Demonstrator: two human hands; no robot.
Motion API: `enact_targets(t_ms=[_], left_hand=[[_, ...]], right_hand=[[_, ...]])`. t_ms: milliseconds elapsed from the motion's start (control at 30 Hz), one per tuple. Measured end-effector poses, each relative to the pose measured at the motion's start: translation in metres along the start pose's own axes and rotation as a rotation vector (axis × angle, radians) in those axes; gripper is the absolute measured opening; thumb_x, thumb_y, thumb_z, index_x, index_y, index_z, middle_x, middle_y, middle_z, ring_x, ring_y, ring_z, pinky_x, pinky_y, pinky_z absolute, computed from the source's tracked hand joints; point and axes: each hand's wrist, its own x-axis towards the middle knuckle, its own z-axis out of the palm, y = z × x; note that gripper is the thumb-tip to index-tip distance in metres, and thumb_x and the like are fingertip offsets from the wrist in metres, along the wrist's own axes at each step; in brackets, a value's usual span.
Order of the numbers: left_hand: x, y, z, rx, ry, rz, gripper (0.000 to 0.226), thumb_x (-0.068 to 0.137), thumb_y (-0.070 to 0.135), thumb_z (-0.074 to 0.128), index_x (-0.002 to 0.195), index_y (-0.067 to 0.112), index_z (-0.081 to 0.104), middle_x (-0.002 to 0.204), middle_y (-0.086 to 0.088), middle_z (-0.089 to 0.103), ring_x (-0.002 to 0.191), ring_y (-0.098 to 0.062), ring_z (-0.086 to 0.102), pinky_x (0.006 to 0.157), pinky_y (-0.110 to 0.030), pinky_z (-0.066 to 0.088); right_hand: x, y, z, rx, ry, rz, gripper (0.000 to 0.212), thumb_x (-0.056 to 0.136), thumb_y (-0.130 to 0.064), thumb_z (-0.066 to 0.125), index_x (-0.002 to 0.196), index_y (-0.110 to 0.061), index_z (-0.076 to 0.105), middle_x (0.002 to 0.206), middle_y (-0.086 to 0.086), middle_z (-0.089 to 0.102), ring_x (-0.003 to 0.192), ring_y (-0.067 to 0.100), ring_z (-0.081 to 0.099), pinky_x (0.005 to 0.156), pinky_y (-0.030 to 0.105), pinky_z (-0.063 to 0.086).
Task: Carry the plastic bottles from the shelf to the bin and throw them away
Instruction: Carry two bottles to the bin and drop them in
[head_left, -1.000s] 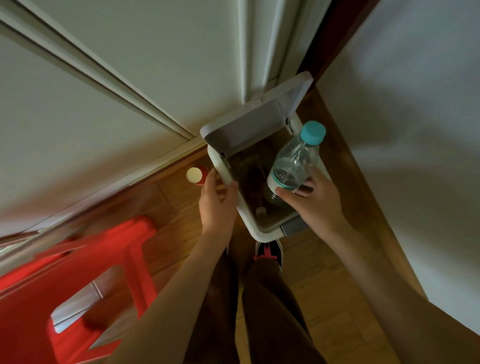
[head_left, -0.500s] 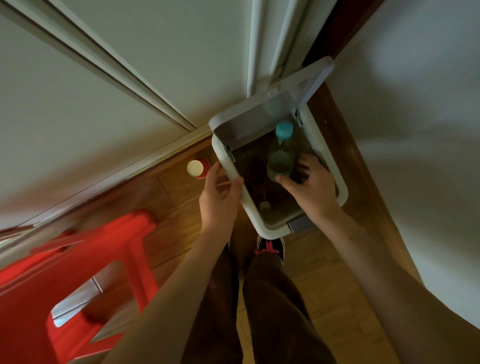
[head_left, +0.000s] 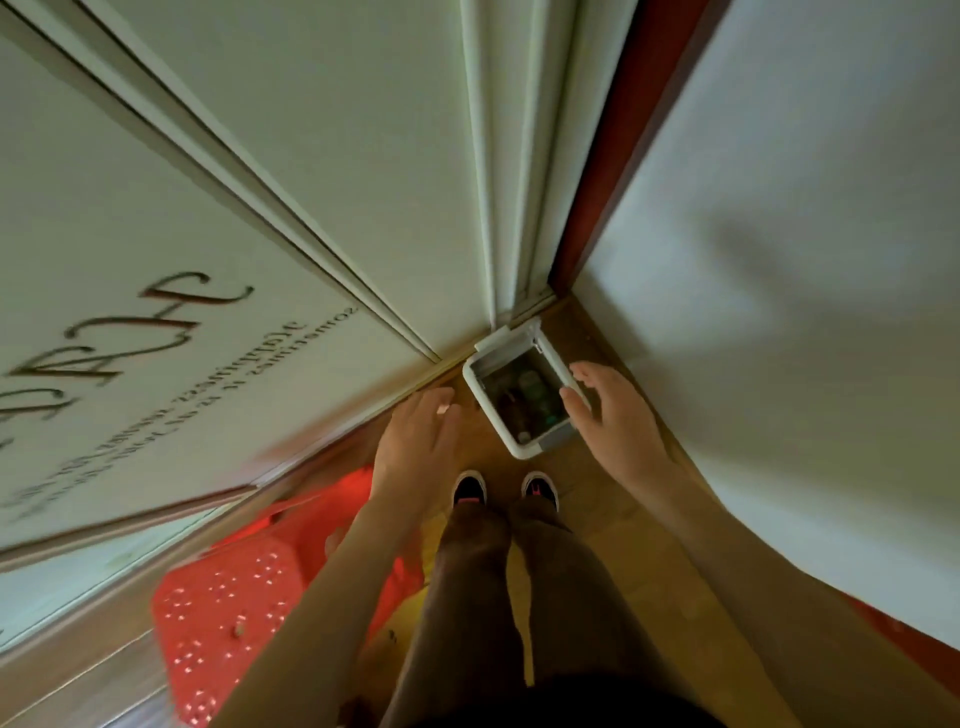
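Note:
A small white bin (head_left: 474, 387) stands on the wooden floor in the corner, its lid up against the wall. Clear plastic bottles (head_left: 535, 392) lie inside it, dim and partly blurred. My left hand (head_left: 415, 441) hovers left of the bin, fingers apart, holding nothing. My right hand (head_left: 613, 415) is just right of the bin's rim, fingers spread and empty, with the thumb near the rim.
A red plastic stool (head_left: 234, 608) stands at the lower left beside my legs. My two shoes (head_left: 504, 488) are on the floor just before the bin. A white door with lettering (head_left: 156, 364) runs along the left, a white wall (head_left: 779, 312) along the right.
The bottle has left my right hand and lies in the bin. Both hands have come off the bin and opened. The view has risen, so the bin looks much smaller and farther.

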Motion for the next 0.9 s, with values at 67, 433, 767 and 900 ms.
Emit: enact_targets(t_ms=[67,433,767,900], left_hand=[[-0.033,0.029,-0.04,0.029,0.031,0.039,0.037,0.096,0.038,0.04,0.122,0.021,0.06,0.121,0.001,0.062,0.113,-0.017,0.056,0.095,-0.033,0.044],[-0.155,0.069,-0.098,0.011,0.089,0.088,0.033,0.098,0.031,0.041,0.115,0.015,0.066,0.115,-0.001,0.068,0.107,-0.017,0.059,0.089,-0.03,0.044],[-0.148,0.037,-0.111,-0.047,-0.038,0.107,0.019,0.098,0.033,0.044,0.09,0.033,0.062,0.093,0.011,0.067,0.087,-0.005,0.06,0.082,-0.03,0.049],[-0.112,0.046,-0.136,0.012,-0.158,0.255,0.023,0.098,0.033,0.043,0.091,0.029,0.065,0.088,0.009,0.066,0.084,-0.008,0.061,0.073,-0.024,0.046]], right_hand=[[-0.03,-0.037,-0.041,-0.025,0.016,-0.044,0.047,0.098,-0.044,0.042,0.136,-0.017,0.05,0.131,0.002,0.059,0.12,0.014,0.055,0.089,0.015,0.038],[-0.145,-0.079,-0.113,-0.034,0.036,-0.095,0.033,0.101,-0.033,0.042,0.121,-0.016,0.06,0.116,0.001,0.065,0.099,0.006,0.054,0.076,0.003,0.034],[-0.185,-0.069,-0.084,0.125,0.144,0.217,0.031,0.098,-0.04,0.045,0.119,-0.022,0.06,0.115,-0.004,0.065,0.104,0.013,0.061,0.094,0.032,0.052],[-0.193,-0.093,-0.08,0.192,0.324,0.325,0.03,0.097,-0.04,0.045,0.117,-0.023,0.06,0.111,-0.007,0.064,0.101,0.012,0.062,0.093,0.033,0.052]])
